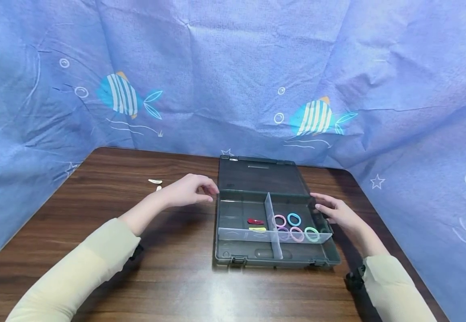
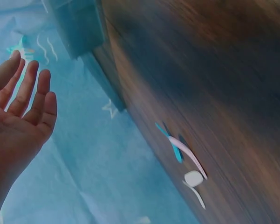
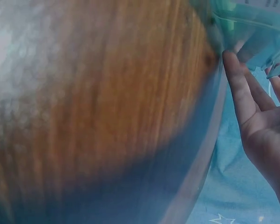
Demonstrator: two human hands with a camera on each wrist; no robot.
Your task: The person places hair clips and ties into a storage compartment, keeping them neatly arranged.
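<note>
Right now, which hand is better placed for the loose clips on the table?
Left hand, probably: it's empty and nearest the clips; the right hand is across the box.

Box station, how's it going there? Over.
Left grip empty, beside the box. Right grip at its right edge. Box open, hair ties and clips inside. Nothing visibly blocking; loose clips lie left.

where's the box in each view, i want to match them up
Head: the box lies open, just right of and below centre.
Left wrist: upper left, cut off by the top edge.
Right wrist: top right corner, partly out of frame, by the right hand.
Shared landmark: the blue cloth, seen in all three.
</note>
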